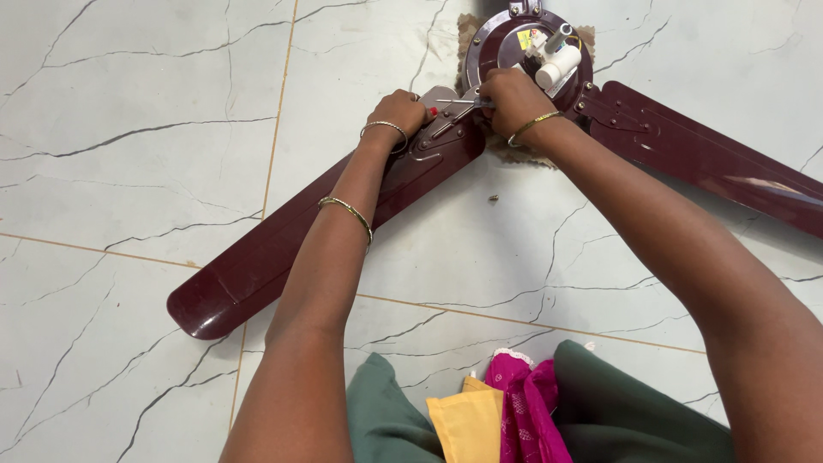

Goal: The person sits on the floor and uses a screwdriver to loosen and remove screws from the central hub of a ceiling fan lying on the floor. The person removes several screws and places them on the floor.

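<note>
Open tiled floor [129,129] flanks the fan blades [283,240]; a loose screw [494,198] lies between them.

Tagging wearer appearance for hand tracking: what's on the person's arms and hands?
Both arms are bare, no sleeves or gloves. The left arm carries two thin gold-coloured bangles, one at the wrist and one on the forearm. The right wrist has one gold-coloured bangle. Any rings are too small to tell.

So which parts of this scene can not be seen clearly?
Head view only:
- Tip of the thin metal tool: covered by the right hand.
- Dark maroon ceiling fan's right blade: cut off by the picture edge.
- Small loose metal piece on the marble floor: too small to identify.
- Left hand fingertips: curled under.
</note>
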